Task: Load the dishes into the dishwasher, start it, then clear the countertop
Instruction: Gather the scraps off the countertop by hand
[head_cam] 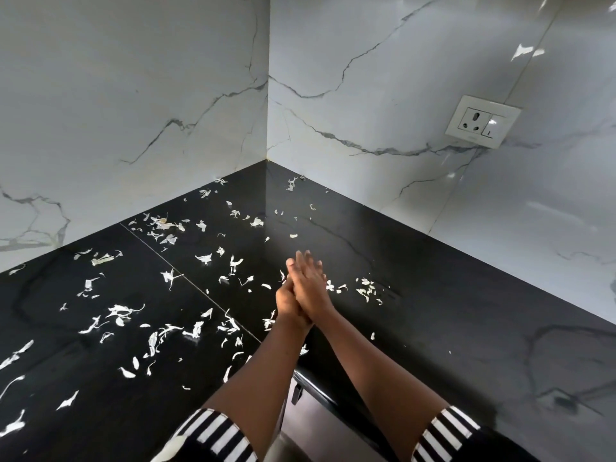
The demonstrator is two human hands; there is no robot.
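Note:
My left hand (285, 301) and my right hand (313, 290) are pressed palm to palm just above the black countertop (433, 315), fingers fairly straight and pointing away from me. Nothing shows between them. Several thin white peel scraps (121, 311) lie scattered over the countertop, mostly to the left of my hands and toward the back corner. A smaller cluster of scraps (366, 288) lies just right of my hands. No dishes or dishwasher are in view.
White marble walls (366, 78) meet in a corner behind the counter. A white socket with a switch (482, 121) sits on the right wall. The counter's inner front edge (320, 391) runs below my forearms, with a dark handle under it.

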